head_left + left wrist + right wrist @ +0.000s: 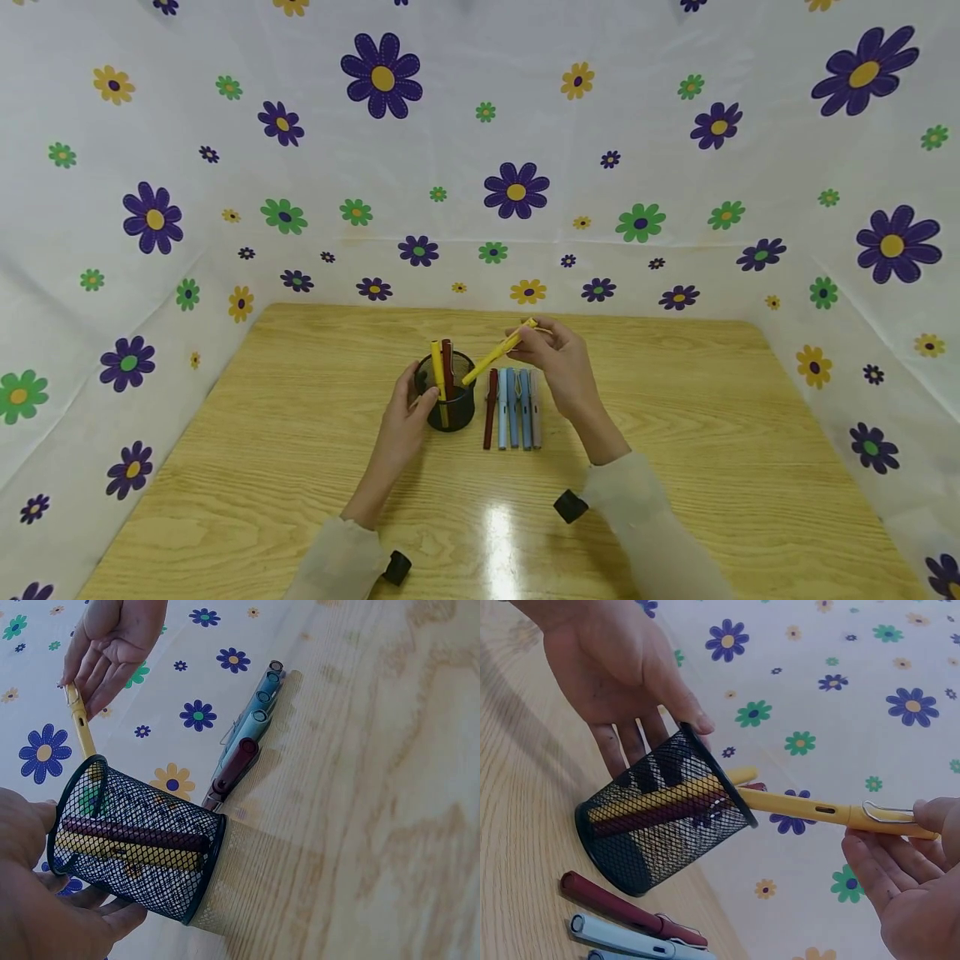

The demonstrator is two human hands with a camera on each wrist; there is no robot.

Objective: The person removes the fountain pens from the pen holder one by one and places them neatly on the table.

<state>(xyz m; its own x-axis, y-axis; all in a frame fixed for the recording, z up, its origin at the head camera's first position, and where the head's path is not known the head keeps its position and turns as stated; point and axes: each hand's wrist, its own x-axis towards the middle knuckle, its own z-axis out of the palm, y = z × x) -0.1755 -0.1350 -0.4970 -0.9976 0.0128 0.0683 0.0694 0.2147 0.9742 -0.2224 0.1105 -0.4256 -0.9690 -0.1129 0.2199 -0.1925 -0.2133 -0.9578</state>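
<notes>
A black mesh pen cup [452,417] stands on the table, with a yellow pen [438,367] and a dark red pen [447,358] leaning inside it. My left hand [401,427] holds the cup from its left side, the thumb at the rim and the fingers around the far wall. Between the thumb and fingers of my right hand [566,367] is another yellow pen [802,806], pinched near its clip end. This pen slants down to the left, its lower end at the cup's rim.
Right of the cup, several pens lie side by side: a dark red pen [491,408], a light blue pen [502,410], further blue ones and a greyish pen [536,412]. Flower-printed white cloth [450,167] rises behind and beside the wooden table [262,467].
</notes>
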